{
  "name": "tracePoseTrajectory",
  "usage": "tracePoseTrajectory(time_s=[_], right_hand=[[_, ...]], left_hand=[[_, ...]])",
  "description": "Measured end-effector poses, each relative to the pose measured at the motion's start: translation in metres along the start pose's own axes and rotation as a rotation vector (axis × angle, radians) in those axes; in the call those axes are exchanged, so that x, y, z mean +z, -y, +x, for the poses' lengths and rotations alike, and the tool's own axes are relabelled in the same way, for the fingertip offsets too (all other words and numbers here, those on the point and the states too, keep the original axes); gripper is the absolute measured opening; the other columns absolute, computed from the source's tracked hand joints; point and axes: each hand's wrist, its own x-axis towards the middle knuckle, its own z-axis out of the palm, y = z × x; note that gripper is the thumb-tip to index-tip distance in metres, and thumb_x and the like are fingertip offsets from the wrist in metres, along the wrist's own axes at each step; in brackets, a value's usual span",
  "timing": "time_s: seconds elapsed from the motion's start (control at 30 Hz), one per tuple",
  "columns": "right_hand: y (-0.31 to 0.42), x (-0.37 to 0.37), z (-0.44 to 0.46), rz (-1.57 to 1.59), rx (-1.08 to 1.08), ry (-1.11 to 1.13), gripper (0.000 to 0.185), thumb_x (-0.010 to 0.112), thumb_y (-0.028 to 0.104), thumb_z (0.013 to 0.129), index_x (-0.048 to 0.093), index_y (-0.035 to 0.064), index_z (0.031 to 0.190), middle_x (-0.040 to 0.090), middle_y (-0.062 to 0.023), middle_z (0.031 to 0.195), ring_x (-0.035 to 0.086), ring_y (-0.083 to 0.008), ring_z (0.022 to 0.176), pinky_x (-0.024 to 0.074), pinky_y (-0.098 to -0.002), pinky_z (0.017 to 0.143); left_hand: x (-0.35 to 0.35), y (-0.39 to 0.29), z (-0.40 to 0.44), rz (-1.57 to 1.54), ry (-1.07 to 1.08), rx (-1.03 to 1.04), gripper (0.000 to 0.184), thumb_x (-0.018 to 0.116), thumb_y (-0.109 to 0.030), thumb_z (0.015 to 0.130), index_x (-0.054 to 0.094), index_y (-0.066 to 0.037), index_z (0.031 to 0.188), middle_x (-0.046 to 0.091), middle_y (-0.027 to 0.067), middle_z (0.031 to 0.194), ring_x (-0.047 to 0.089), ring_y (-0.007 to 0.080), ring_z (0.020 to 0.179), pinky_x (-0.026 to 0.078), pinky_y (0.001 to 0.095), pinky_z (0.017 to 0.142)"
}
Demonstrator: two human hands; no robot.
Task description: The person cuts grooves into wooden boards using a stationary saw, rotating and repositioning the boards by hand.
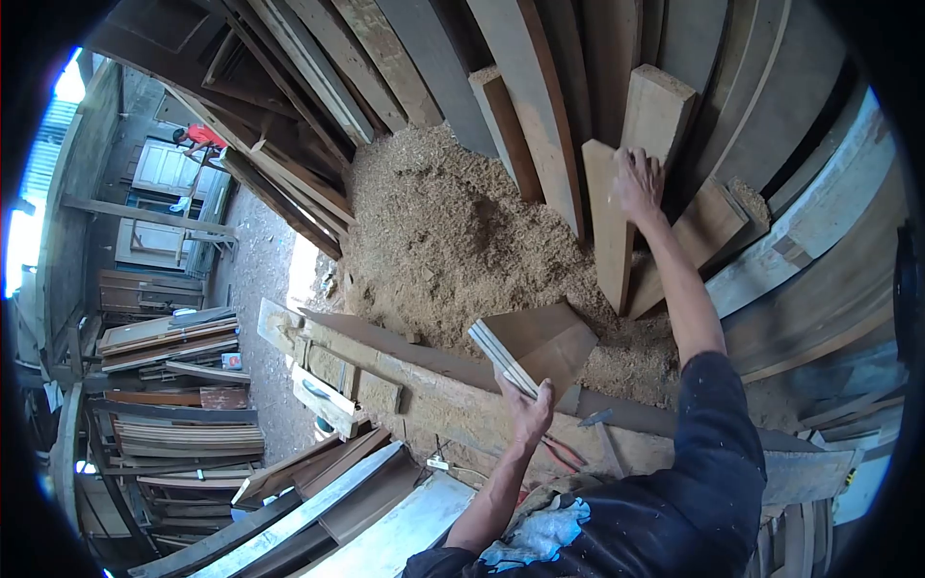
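Note:
My left hand [526, 409] is closed around the near end of a small stack of boards [544, 337], brown on the face with pale layered edges. The stack is tilted above the long wooden beam. My right hand [638, 183] reaches forward, its fingers curled over the side of a light wooden plank [609, 231] that leans upright in the sawdust. Just behind that hand stands a thicker wood block [658, 111]. A brown board [708, 226] lies slanted beneath my right forearm.
A heap of sawdust [434, 231] lies among leaning planks. A hammer [605, 438] and red-handled pliers [561, 453] rest near the long beam [462, 405]. Stacked boards [188, 433] fill the left side. Another person [200, 137] in red is farther off at upper left.

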Motion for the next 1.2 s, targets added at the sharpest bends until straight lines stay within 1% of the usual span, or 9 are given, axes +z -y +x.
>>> tracePoseTrajectory(time_s=[0.1, 0.27, 0.33, 0.77, 0.87, 0.93, 1.0, 1.07, 1.2], right_hand=[[0.029, -0.03, -0.07, 0.336, -0.043, 0.012, 0.039, 0.068, 0.007, 0.086, 0.051, 0.007, 0.12, 0.059, -0.0206, 0.12, 0.055, -0.0437, 0.115, 0.0446, -0.0499, 0.1], [0.071, -0.077, -0.175, 0.61, 0.135, 0.121, 0.057, 0.083, 0.014, 0.078, 0.05, 0.0039, 0.124, 0.066, -0.0212, 0.109, 0.065, -0.0419, 0.104, 0.0521, -0.0467, 0.094], [0.082, -0.088, -0.207, 0.614, 0.165, 0.3, 0.063, 0.086, 0.016, 0.075, 0.05, 0.0045, 0.126, 0.066, -0.0216, 0.111, 0.066, -0.0389, 0.105, 0.0527, -0.0461, 0.095], [0.126, -0.081, -0.284, 0.51, 0.056, 0.49, 0.066, 0.087, 0.018, 0.072, 0.053, 0.0054, 0.127, 0.057, -0.0182, 0.121, 0.057, -0.0375, 0.117, 0.0474, -0.0471, 0.099], [0.107, -0.092, -0.275, 0.598, -0.196, 0.766, 0.069, 0.085, 0.022, 0.076, 0.052, 0.0031, 0.133, 0.056, -0.021, 0.129, 0.054, -0.0376, 0.126, 0.0435, -0.0473, 0.108], [0.084, -0.12, -0.223, 0.427, -0.114, 0.669, 0.065, 0.078, 0.025, 0.084, 0.05, 0.0019, 0.139, 0.056, -0.0224, 0.134, 0.054, -0.0375, 0.128, 0.0416, -0.045, 0.112], [0.034, -0.131, -0.173, 0.127, 0.249, 0.305, 0.064, 0.07, 0.028, 0.091, 0.047, 0.0011, 0.144, 0.056, -0.0246, 0.137, 0.053, -0.0406, 0.129, 0.037, -0.0479, 0.116], [-0.052, -0.114, -0.138, -0.29, 0.4, -0.172, 0.062, 0.068, 0.031, 0.092, 0.047, 0.0021, 0.143, 0.048, -0.0276, 0.145, 0.043, -0.0449, 0.138, 0.0313, -0.0595, 0.116], [-0.125, -0.114, -0.093, -0.342, 0.673, 0.014, 0.063, 0.07, 0.031, 0.091, 0.047, 0.0061, 0.145, 0.044, -0.025, 0.149, 0.043, -0.0466, 0.139, 0.0386, -0.0525, 0.115]], left_hand=[[-0.005, 0.021, -0.003, -0.031, 0.006, -0.031, 0.089, 0.068, -0.009, 0.08, 0.019, 0.005, 0.154, 0.038, 0.0223, 0.142, 0.041, 0.0329, 0.132, 0.033, 0.0419, 0.115], [-0.015, 0.032, -0.012, -0.007, 0.024, -0.042, 0.09, 0.071, -0.012, 0.082, 0.019, 0.008, 0.153, 0.037, 0.0249, 0.144, 0.039, 0.0361, 0.135, 0.031, 0.0435, 0.117], [-0.017, 0.031, -0.012, -0.024, 0.031, -0.043, 0.09, 0.071, -0.014, 0.084, 0.019, 0.009, 0.153, 0.037, 0.026, 0.145, 0.039, 0.0373, 0.136, 0.03, 0.0441, 0.117], [-0.022, 0.02, -0.013, 0.08, 0.051, 0.064, 0.092, 0.075, -0.018, 0.09, 0.015, 0.007, 0.155, 0.038, 0.0243, 0.147, 0.043, 0.0318, 0.135, 0.035, 0.0412, 0.114], [-0.013, -0.008, -0.01, -0.084, 0.073, 0.002, 0.098, 0.076, -0.015, 0.09, 0.008, 0.003, 0.159, 0.036, 0.0215, 0.15, 0.041, 0.0292, 0.137, 0.035, 0.0405, 0.116], [-0.013, -0.001, -0.007, -0.116, 0.039, 0.036, 0.097, 0.076, -0.014, 0.09, 0.01, 0.002, 0.159, 0.036, 0.0214, 0.15, 0.041, 0.0291, 0.136, 0.035, 0.0408, 0.115], [-0.016, 0.005, -0.005, -0.118, 0.05, 0.013, 0.094, 0.075, -0.013, 0.09, 0.012, 0.002, 0.158, 0.036, 0.0213, 0.149, 0.042, 0.0291, 0.135, 0.035, 0.0409, 0.115], [-0.019, -0.01, -0.007, -0.064, 0.052, -0.003, 0.092, 0.074, -0.012, 0.09, 0.013, 0.002, 0.157, 0.037, 0.0213, 0.148, 0.042, 0.0291, 0.135, 0.035, 0.0408, 0.114], [-0.025, 0.001, -0.007, -0.033, 0.049, -0.014, 0.091, 0.073, -0.009, 0.089, 0.014, 0.0, 0.158, 0.037, 0.0204, 0.148, 0.042, 0.0302, 0.136, 0.034, 0.0419, 0.116]])
